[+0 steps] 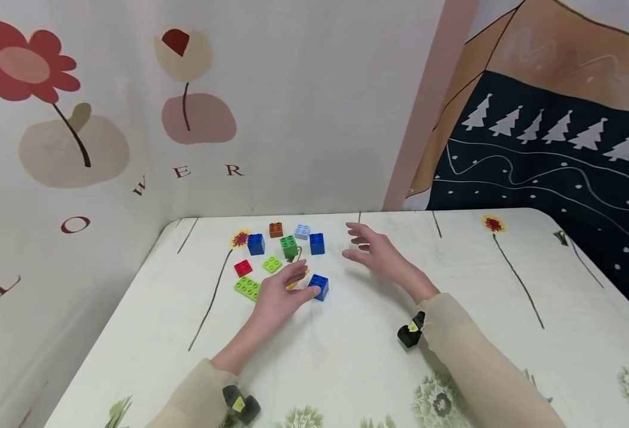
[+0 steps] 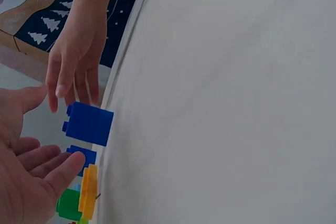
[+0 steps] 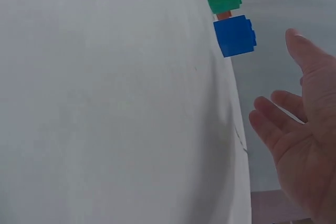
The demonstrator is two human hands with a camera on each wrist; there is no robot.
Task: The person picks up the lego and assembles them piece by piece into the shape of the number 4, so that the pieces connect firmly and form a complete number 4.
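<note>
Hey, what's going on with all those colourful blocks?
A person has both hands out around some toy bricks, which lie loosely spread on a flowery white cloth. The left hand is open, with its thumb right by the nearest blue brick; I can't tell if it's touching. A yellow brick is partly hidden behind that hand. The right hand is open beside the group, holding nothing.

Free tabletop [image 1: 464, 267] rightward (bricks [image 1: 289, 246] crowding left)
</note>
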